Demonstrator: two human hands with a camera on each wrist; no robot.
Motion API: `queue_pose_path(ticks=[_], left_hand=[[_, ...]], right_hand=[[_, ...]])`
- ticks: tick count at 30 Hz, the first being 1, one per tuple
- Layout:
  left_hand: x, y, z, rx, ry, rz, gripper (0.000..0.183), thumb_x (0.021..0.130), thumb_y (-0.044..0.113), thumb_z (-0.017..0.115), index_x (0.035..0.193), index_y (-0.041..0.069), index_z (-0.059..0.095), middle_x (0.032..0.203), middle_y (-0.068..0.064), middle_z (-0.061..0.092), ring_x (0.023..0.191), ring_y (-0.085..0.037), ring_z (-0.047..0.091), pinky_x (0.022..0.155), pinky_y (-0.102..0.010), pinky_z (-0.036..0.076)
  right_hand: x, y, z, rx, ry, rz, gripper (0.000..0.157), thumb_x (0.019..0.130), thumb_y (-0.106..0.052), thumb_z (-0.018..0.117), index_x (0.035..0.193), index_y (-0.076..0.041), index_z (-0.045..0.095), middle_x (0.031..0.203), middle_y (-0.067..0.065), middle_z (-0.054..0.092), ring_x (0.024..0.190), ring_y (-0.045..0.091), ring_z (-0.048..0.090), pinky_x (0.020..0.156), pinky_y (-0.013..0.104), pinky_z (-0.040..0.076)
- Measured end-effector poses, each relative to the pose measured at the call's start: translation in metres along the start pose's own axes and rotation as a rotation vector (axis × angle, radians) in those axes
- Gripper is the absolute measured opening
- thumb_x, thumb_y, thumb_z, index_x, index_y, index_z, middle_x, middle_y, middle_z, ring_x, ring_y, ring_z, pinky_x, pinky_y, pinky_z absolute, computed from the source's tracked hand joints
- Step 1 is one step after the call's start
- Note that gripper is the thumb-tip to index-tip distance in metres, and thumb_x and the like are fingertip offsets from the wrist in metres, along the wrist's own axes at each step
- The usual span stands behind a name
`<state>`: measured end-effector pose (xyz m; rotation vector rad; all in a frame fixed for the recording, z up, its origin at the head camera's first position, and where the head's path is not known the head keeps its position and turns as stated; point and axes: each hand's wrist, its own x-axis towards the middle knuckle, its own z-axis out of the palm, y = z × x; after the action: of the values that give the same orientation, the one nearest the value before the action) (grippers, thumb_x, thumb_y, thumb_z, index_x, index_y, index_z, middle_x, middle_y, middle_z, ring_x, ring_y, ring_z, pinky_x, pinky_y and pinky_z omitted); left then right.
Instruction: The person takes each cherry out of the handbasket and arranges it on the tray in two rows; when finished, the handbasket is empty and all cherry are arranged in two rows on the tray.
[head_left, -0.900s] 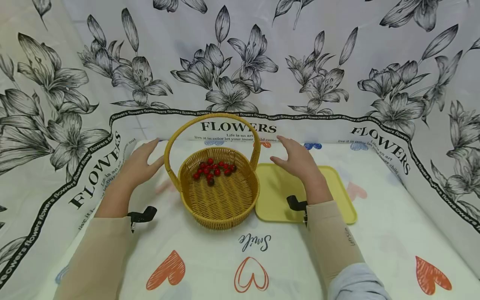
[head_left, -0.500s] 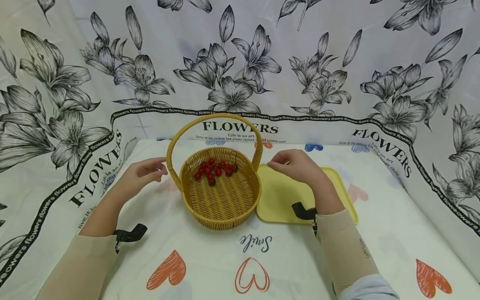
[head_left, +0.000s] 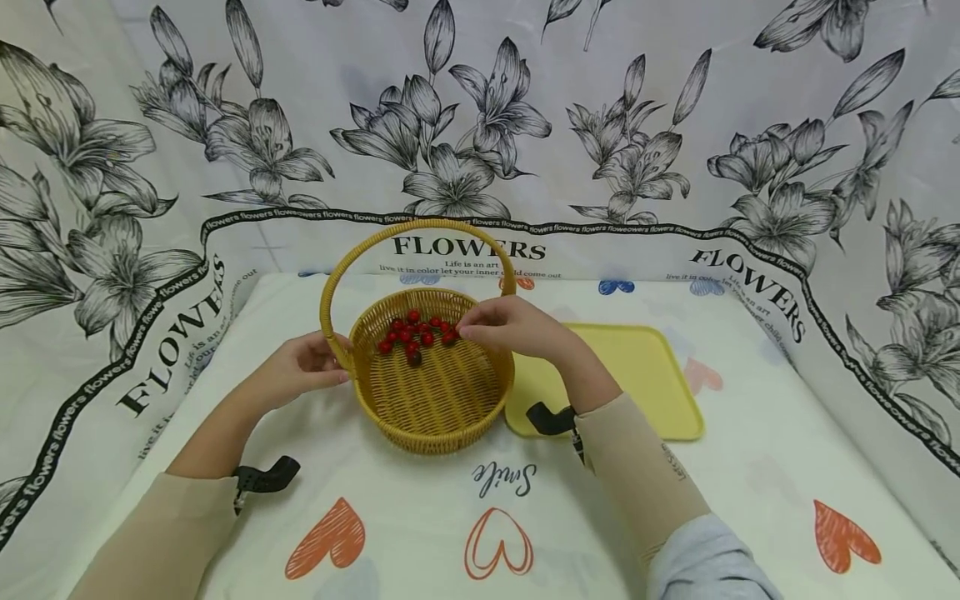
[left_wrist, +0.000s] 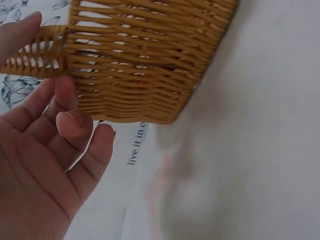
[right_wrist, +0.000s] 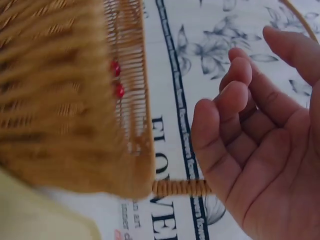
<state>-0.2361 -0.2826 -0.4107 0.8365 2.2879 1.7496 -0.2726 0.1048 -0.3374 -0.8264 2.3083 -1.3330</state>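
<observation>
A round yellow woven basket (head_left: 435, 408) with a tall arched handle stands on the white cloth, and a bunch of red cherries (head_left: 427, 337) lies inside. At its left side my left hand (head_left: 303, 367) holds the foot of the handle, thumb on one side and bent fingers on the other. The left wrist view shows these fingers (left_wrist: 65, 92) right at the wicker. My right hand (head_left: 517, 327) reaches over the basket's right rim, fingertips close to the cherries. In the right wrist view its fingers (right_wrist: 235, 100) are loosely bent, with nothing between them.
A flat yellow tray (head_left: 637, 375) lies right of the basket, partly under my right forearm. The white tablecloth (head_left: 420, 508) is printed with hearts. A flower-patterned curtain (head_left: 300, 67) closes off the back and sides.
My left hand has come in from the left to the basket's handle. The right hand first drew its fingers together, then moved left over the rim. Basket and cherries stay in place.
</observation>
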Motion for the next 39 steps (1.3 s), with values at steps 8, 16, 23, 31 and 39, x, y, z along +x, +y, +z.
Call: queue_pose_path(ticks=[8, 16, 23, 31, 39], left_hand=[[0.001, -0.004, 0.008, -0.011, 0.023, -0.006, 0.032, 0.089, -0.011, 0.072, 0.117, -0.015, 0.055, 0.104, -0.01, 0.07, 0.089, -0.014, 0.067, 0.075, -0.025, 0.056], [0.005, -0.003, 0.014, 0.04, 0.056, -0.03, 0.033, 0.089, -0.009, 0.074, 0.116, -0.013, 0.057, 0.107, -0.023, 0.066, 0.093, -0.015, 0.067, 0.079, -0.025, 0.056], [0.002, 0.002, 0.015, 0.096, 0.079, -0.056, 0.032, 0.089, -0.004, 0.076, 0.115, -0.01, 0.058, 0.101, -0.007, 0.067, 0.089, -0.016, 0.065, 0.074, -0.025, 0.055], [0.0, 0.008, 0.014, 0.166, 0.09, -0.1, 0.032, 0.091, 0.001, 0.077, 0.116, -0.009, 0.058, 0.1, -0.01, 0.067, 0.088, -0.02, 0.065, 0.073, -0.026, 0.055], [0.003, 0.007, 0.017, 0.185, 0.091, -0.107, 0.033, 0.092, 0.003, 0.077, 0.117, -0.008, 0.059, 0.1, -0.012, 0.065, 0.088, -0.02, 0.064, 0.074, -0.027, 0.054]], right_hand=[[0.023, -0.018, 0.038, 0.142, 0.102, 0.094, 0.025, 0.101, -0.031, 0.069, 0.118, -0.014, 0.073, 0.106, 0.008, 0.069, 0.08, 0.027, 0.056, 0.068, 0.032, 0.051], [0.046, -0.011, 0.075, 0.128, 0.164, 0.219, 0.026, 0.101, -0.022, 0.069, 0.121, -0.007, 0.071, 0.112, 0.01, 0.066, 0.084, 0.034, 0.058, 0.08, 0.049, 0.053], [0.064, 0.006, 0.097, -0.009, 0.138, 0.318, 0.031, 0.101, -0.02, 0.067, 0.13, -0.01, 0.068, 0.125, 0.007, 0.063, 0.086, 0.026, 0.063, 0.075, 0.04, 0.054], [0.072, 0.011, 0.102, -0.234, 0.056, 0.335, 0.037, 0.102, -0.024, 0.066, 0.139, -0.021, 0.066, 0.143, 0.005, 0.059, 0.101, 0.018, 0.064, 0.085, 0.033, 0.052], [0.071, 0.013, 0.102, -0.414, 0.07, 0.325, 0.027, 0.098, -0.022, 0.072, 0.124, -0.018, 0.075, 0.134, -0.001, 0.067, 0.126, 0.02, 0.058, 0.102, 0.033, 0.048]])
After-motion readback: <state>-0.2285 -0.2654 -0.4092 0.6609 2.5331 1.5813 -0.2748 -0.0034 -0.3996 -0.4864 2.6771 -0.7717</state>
